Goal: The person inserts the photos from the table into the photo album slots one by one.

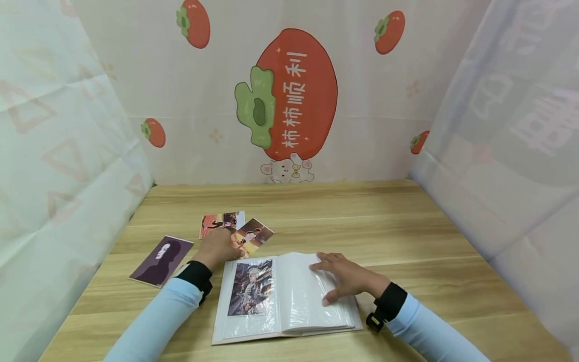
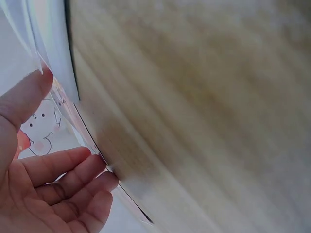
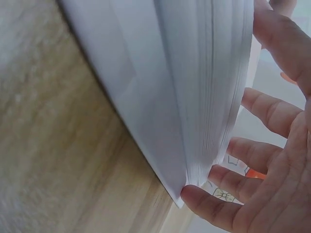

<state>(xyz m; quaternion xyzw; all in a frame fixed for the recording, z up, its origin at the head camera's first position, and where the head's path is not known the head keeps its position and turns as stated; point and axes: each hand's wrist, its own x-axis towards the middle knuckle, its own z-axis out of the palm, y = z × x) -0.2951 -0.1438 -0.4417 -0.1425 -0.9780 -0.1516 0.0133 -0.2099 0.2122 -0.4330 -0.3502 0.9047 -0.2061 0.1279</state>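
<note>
The photo album (image 1: 296, 309) lies open on the desk (image 1: 407, 241), in front of the person and between the two forearms. Its left page carries a picture (image 1: 251, 289) of a figure under a clear, glossy sleeve; its right page is white and shows reflections from the sleeve.

The left hand (image 1: 219, 247) is positioned just beyond the upper left corner of the album. It holds the sports photograph (image 1: 254, 235) by its edges, with the thumb on one side and the curled fingers on the other. The sports photograph is set at an angle, near the album's top edge. The track photograph (image 1: 218, 219) lies directly behind the left hand and is partly covered by it. The silhouette photograph (image 1: 154, 266), purple with a pale border, lies to the left of the left forearm, apart from the others.

The right hand (image 1: 350, 276) rests on the right side of the album with its fingers spread wide and grips nothing. In the right wrist view, its fingers (image 3: 206, 206) are fanned along the stacked page edges, and the lowest fingertip touches a corner.

Black straps (image 1: 391, 301) encircle both wrists over light blue sleeves (image 1: 425, 327). A backdrop (image 1: 375, 125) printed with persimmons stands behind the desk.
</note>
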